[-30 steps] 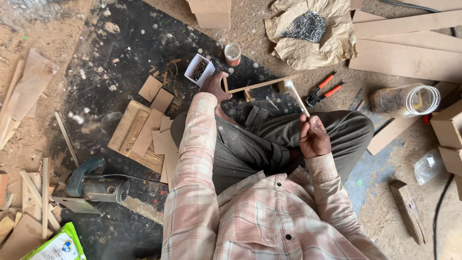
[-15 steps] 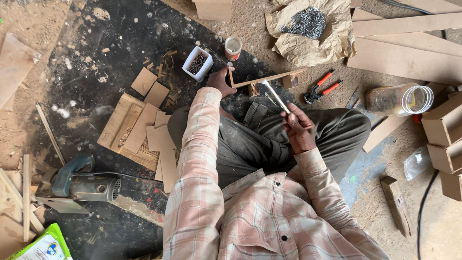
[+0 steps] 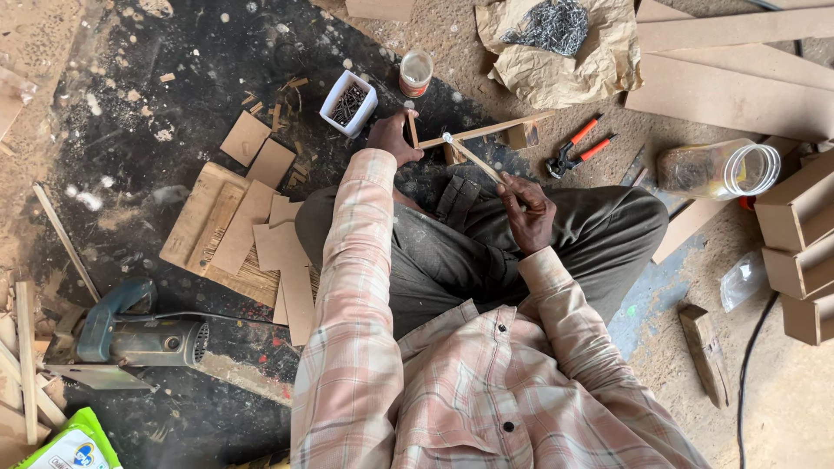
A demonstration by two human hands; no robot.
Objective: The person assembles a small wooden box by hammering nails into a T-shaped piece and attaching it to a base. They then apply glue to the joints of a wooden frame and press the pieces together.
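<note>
The person sits cross-legged on a dark, dusty floor, both arms in a pale plaid shirt reaching forward over the knees. The left hand (image 3: 393, 136) is closed around a short upright wooden piece (image 3: 413, 128) at the near end of a thin wooden strip (image 3: 486, 130), which runs away to the right and up to a small wooden block (image 3: 521, 135). The right hand (image 3: 527, 208) has its fingers curled tight on the lower end of a slim stick (image 3: 473, 159), probably a glue brush, though its white tip is too small to make out for sure; the tip sits right at the wooden strip, close beside the left hand. Just beyond the left hand stands a white box of nails (image 3: 348, 102), and beside that a small jar with a red band (image 3: 415, 73). Red-handled pliers (image 3: 576, 149) lie on the floor to the right of the small wooden block, and farther right a clear plastic jar (image 3: 719, 168) lies on its side. At the top, crumpled brown paper (image 3: 565, 61) carries a heap of dark nails (image 3: 546, 26). Long boards (image 3: 738, 87) lie at the upper right, with open wooden boxes (image 3: 795, 234) stacked along the right edge. To the left of the knee, flat plywood offcuts (image 3: 261, 234) overlap a slatted wooden frame (image 3: 195, 221), and a blue-handled power saw (image 3: 130, 334) rests near the lower left, well apart from both hands.
</note>
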